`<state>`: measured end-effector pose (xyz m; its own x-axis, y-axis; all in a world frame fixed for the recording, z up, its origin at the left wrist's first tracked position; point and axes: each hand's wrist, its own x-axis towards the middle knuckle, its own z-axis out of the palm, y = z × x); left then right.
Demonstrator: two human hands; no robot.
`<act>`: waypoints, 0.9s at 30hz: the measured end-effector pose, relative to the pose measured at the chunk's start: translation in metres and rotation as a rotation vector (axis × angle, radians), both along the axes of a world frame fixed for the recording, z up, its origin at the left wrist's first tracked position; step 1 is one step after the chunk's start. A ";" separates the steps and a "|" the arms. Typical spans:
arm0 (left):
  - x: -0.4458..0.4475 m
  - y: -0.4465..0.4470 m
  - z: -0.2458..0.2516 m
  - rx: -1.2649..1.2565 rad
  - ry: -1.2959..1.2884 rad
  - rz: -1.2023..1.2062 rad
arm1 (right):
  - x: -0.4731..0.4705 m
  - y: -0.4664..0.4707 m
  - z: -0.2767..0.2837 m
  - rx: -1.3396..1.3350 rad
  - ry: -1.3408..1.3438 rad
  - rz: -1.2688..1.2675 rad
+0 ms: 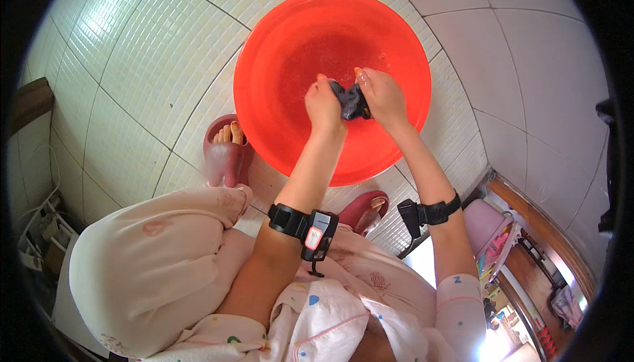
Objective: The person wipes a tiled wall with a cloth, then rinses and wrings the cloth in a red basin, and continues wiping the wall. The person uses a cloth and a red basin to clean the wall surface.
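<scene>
Both my hands are over a round red plastic basin [277, 139] on the tiled floor. A dark grey, wet-looking cloth item [351, 103] is bunched up between them. My left hand [323, 104] grips its left side, with the thumb on top. Its right side is clasped in my right hand [384, 95], whose thumb looks wet. Folds hide the item's shape, so I cannot tell what garment it is. A little water with some bubbles [337, 57] seems to lie in the basin's bottom, beneath my hands.
My feet wear dark red slippers, the left slipper [225, 156] and the right slipper [369, 208] near the basin's rim. A tiled wall [525, 64] rises at the right. A pink bin [488, 223] stands by a wooden door frame [540, 233]. At the left is a white rack [49, 213].
</scene>
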<state>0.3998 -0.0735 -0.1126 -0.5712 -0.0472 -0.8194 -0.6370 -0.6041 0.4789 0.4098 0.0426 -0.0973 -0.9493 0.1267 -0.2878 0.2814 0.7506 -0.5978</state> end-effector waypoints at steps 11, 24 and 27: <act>-0.004 -0.023 -0.006 -0.069 -0.084 -0.019 | 0.015 -0.002 -0.030 0.375 0.143 0.301; -0.002 -0.018 -0.024 0.591 -0.025 -0.071 | 0.020 -0.042 0.052 -0.231 0.222 0.165; 0.002 -0.016 -0.023 0.688 -0.035 -0.033 | 0.015 -0.046 0.055 -0.205 0.204 0.150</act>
<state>0.4020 -0.0893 -0.1358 -0.5361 0.5073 -0.6747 -0.6686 -0.7431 -0.0274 0.4249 -0.0034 -0.0426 -0.9937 -0.0600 -0.0947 0.0354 0.6331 -0.7732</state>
